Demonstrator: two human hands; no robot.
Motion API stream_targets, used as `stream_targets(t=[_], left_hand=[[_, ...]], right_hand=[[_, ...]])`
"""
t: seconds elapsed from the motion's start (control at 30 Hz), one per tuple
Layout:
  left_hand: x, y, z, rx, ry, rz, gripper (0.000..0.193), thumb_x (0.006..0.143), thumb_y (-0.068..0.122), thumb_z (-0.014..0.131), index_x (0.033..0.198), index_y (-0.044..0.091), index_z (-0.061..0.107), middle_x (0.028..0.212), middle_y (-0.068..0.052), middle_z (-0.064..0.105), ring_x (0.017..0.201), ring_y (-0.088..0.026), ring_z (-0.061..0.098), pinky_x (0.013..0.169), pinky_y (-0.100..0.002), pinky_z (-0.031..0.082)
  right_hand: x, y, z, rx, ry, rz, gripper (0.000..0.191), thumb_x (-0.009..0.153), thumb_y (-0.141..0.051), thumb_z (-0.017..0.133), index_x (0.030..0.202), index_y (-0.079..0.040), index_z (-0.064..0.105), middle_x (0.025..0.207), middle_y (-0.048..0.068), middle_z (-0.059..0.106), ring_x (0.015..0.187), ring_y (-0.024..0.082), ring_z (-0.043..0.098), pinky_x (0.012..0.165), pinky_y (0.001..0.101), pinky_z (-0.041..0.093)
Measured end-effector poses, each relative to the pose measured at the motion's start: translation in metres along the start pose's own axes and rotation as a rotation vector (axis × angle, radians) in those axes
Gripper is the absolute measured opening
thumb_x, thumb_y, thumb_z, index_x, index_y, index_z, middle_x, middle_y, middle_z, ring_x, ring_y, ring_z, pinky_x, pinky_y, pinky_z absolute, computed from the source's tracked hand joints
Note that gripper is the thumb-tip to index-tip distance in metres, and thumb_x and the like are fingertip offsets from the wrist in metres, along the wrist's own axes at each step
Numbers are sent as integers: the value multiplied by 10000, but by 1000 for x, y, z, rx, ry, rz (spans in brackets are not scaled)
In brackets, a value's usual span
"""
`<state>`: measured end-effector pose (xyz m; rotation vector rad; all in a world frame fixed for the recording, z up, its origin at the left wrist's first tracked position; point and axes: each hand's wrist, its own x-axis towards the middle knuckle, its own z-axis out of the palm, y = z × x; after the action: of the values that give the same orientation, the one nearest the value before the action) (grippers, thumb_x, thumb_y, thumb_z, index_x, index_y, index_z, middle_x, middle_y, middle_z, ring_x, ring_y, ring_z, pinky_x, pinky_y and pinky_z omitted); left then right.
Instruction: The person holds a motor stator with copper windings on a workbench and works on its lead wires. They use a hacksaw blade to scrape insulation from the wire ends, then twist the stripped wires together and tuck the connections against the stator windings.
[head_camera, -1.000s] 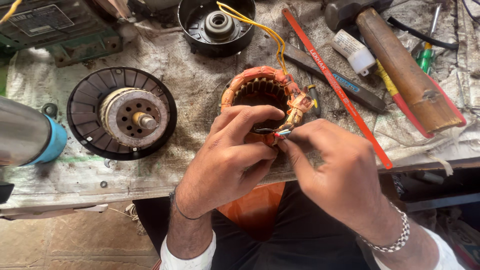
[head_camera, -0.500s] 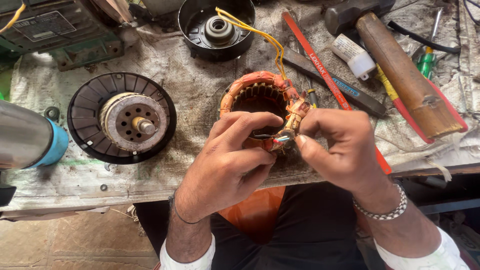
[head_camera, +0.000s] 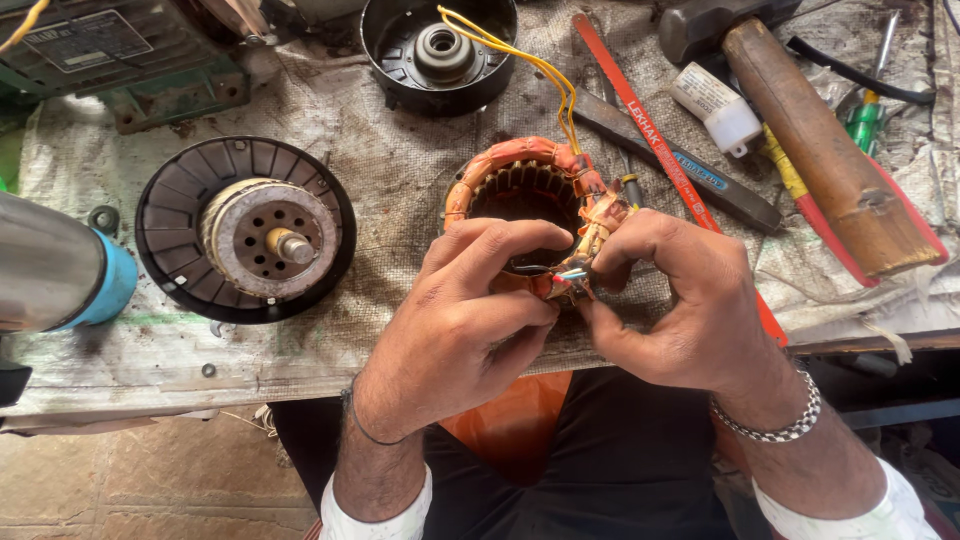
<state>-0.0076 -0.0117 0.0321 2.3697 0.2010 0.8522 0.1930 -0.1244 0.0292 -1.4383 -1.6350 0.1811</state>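
At the near edge of the table (head_camera: 330, 110), a motor stator (head_camera: 520, 190) ringed with orange-wrapped copper windings stands tilted toward the person. It looks heavy and stiff for its size, an iron core that will not flex, so the outer rim is the safe place to take hold; the windings and their insulating wrap seem easy to scuff, and the thin wire ends (head_camera: 565, 283) at its lower edge are springy and likely to break if bent sharply. Both hands are together there: the left hand (head_camera: 465, 320) pinches the wire ends with thumb and forefinger, its index finger hooked over the core's rim, and the right hand (head_camera: 690, 305) closes on the same bundle from the other side. Yellow leads (head_camera: 530, 65) run up toward a black end cover (head_camera: 440, 50). A rotor (head_camera: 250, 230) lies left; a red hacksaw blade (head_camera: 660, 150) and a wooden-handled hammer (head_camera: 820, 150) lie right. Compared with half a second ago, the right hand has curled in closer against the left, and the stator has hardly shifted.
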Motion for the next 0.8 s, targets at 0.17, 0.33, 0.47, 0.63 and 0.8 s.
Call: stream_targets(t=[0.17, 0.33, 0.47, 0.63, 0.8], left_hand=[[0, 1, -1, 19, -1, 3, 138, 781, 70, 828, 878, 85, 731, 1383, -61, 609, 1307, -286, 569, 1121, -422, 482], [2, 2, -2, 14, 7, 5, 145, 784, 71, 828, 887, 82, 727, 1375, -62, 614, 1303, -287, 575, 1118, -417, 485], [2, 3, -2, 4, 17, 26, 177, 789, 108, 846, 894, 84, 705, 1356, -77, 620, 1282, -290, 584, 1107, -425, 488], [1, 1, -1, -138, 73, -8, 412, 847, 228, 878, 1005, 56, 538, 1255, -128, 631, 1205, -289, 620, 1030, -415, 524], [4, 5, 10, -303, 209, -77, 575, 928, 331, 809, 1269, 68, 428, 1308, -105, 598, 1255, -230, 599, 1081, -389, 542]], right_hand=[[-3, 5, 1, 1, 75, -51, 208, 821, 67, 703, 992, -28, 632, 925, 92, 709, 790, 148, 726, 729, 259, 593], [-2, -1, 7, -92, 180, -149, 182, 924, 65, 727, 1022, 14, 583, 1029, 166, 714, 903, 225, 736, 797, 303, 609], [-1, -3, 9, -129, 208, -193, 191, 932, 44, 744, 1023, 24, 578, 988, 174, 716, 943, 268, 737, 849, 360, 612], [-5, 1, 10, -61, 227, -131, 245, 992, 39, 784, 1161, -5, 612, 1092, 155, 739, 991, 212, 760, 878, 298, 627], [-5, 3, 8, 290, 162, 15, 300, 841, 33, 688, 1117, 14, 569, 1036, 141, 695, 992, 184, 717, 894, 310, 622]])
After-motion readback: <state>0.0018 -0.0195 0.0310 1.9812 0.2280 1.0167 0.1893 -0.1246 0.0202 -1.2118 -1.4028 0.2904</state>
